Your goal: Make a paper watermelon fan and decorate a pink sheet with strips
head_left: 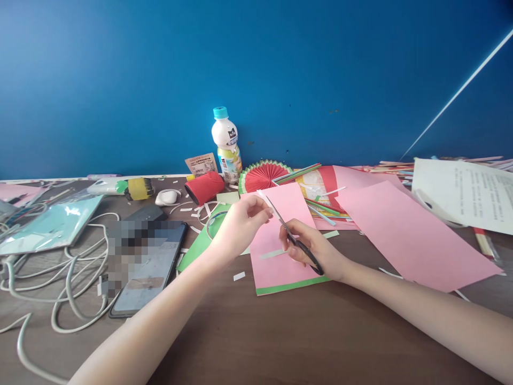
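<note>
My right hand is closed round the black handles of a pair of scissors. Its blades point up and to the left, reaching toward my left hand. Thumb and fingers of that hand are pinched on a thin white strip beside the blade tips; much of the strip is hidden. Beneath both hands lies a pink sheet of paper with a green band along its near edge. A pale strip lies across the sheet between my hands.
Behind the sheet are a red and green paper fan, a drink bottle and a red cylinder. A phone and white cables lie left. Another pink sheet and a printed page are right.
</note>
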Demonstrator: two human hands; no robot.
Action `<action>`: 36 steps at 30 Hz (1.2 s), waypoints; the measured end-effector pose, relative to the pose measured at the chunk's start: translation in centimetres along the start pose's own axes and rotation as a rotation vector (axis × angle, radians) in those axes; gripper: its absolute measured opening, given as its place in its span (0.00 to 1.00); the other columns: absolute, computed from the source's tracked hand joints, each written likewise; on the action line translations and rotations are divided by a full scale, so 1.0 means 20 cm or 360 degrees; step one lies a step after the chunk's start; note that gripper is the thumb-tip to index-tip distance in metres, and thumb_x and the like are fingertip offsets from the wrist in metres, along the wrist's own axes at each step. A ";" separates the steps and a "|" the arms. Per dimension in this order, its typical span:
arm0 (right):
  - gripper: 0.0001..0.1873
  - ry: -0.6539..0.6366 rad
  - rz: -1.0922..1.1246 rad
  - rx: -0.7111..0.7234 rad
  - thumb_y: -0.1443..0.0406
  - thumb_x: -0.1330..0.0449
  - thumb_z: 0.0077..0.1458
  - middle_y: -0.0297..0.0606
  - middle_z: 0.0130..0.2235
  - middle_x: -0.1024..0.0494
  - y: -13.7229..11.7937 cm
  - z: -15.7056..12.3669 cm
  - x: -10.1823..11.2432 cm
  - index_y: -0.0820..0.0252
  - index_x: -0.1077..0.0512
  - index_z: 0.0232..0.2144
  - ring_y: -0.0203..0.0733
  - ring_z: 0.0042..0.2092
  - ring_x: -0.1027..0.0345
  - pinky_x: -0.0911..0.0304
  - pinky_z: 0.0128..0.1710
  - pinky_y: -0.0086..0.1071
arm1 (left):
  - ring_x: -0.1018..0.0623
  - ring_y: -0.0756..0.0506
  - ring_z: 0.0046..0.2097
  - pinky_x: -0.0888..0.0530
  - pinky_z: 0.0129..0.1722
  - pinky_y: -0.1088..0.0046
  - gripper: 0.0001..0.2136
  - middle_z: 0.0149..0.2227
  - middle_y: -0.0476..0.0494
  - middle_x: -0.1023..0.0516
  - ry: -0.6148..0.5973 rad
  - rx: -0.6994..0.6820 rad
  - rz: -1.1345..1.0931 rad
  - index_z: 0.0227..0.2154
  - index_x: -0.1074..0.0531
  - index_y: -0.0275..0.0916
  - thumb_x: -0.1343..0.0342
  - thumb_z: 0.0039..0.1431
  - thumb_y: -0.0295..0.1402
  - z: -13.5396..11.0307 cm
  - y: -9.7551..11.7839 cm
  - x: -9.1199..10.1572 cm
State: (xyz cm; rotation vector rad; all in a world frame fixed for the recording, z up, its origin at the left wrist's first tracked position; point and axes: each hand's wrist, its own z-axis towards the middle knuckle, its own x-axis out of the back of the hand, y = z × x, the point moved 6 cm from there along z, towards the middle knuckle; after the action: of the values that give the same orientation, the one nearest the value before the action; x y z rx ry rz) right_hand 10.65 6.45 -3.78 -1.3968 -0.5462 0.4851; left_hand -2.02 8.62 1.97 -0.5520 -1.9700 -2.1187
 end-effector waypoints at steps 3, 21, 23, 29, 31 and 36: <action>0.17 0.0002 0.0001 -0.0007 0.53 0.42 0.51 0.30 0.31 0.42 0.01 0.00 0.00 0.58 0.41 0.34 0.27 0.25 0.50 0.50 0.21 0.24 | 0.28 0.49 0.33 0.33 0.36 0.71 0.03 0.27 0.49 0.28 0.0009 0.0006 0.0023 0.25 0.34 0.37 0.49 0.49 0.31 0.00 0.00 0.00; 0.17 0.0077 -0.0078 0.0000 0.53 0.41 0.49 0.30 0.30 0.42 0.01 0.01 0.01 0.58 0.40 0.33 0.31 0.27 0.51 0.48 0.26 0.27 | 0.28 0.49 0.33 0.34 0.35 0.72 0.03 0.27 0.50 0.29 0.0028 0.0023 0.0021 0.25 0.35 0.37 0.50 0.50 0.31 0.00 0.00 0.00; 0.17 0.0084 -0.0089 0.0009 0.53 0.41 0.49 0.31 0.30 0.41 0.01 0.01 0.02 0.58 0.40 0.33 0.32 0.28 0.50 0.47 0.27 0.27 | 0.28 0.49 0.33 0.34 0.35 0.73 0.03 0.27 0.49 0.29 0.0022 0.0021 0.0021 0.25 0.35 0.37 0.50 0.50 0.31 0.00 -0.01 0.00; 0.16 0.0069 -0.0088 0.0015 0.55 0.41 0.50 0.31 0.30 0.42 0.01 0.01 0.01 0.58 0.40 0.33 0.32 0.29 0.50 0.47 0.28 0.27 | 0.28 0.48 0.33 0.34 0.34 0.73 0.04 0.27 0.49 0.28 0.0014 -0.0021 0.0127 0.25 0.34 0.38 0.50 0.49 0.32 0.00 0.00 0.02; 0.16 0.0074 -0.0093 0.0019 0.55 0.41 0.49 0.30 0.30 0.42 0.00 0.01 0.01 0.58 0.40 0.33 0.32 0.29 0.50 0.46 0.28 0.28 | 0.28 0.48 0.33 0.34 0.34 0.73 0.04 0.28 0.49 0.27 0.0009 -0.0074 0.0179 0.25 0.33 0.38 0.50 0.50 0.32 0.00 0.01 0.02; 0.16 0.0071 -0.0077 -0.0003 0.54 0.41 0.49 0.30 0.30 0.42 0.01 0.01 0.01 0.58 0.40 0.33 0.31 0.28 0.50 0.47 0.26 0.27 | 0.28 0.48 0.34 0.35 0.35 0.73 0.07 0.29 0.50 0.26 0.0035 -0.0191 0.0373 0.27 0.31 0.40 0.54 0.53 0.33 -0.01 0.04 0.04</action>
State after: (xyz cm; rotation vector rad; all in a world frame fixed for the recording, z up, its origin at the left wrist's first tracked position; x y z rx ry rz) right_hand 10.75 6.71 -3.87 -1.3899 -0.5429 0.4138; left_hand -2.41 8.43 3.04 -0.7383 -1.6814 -2.0949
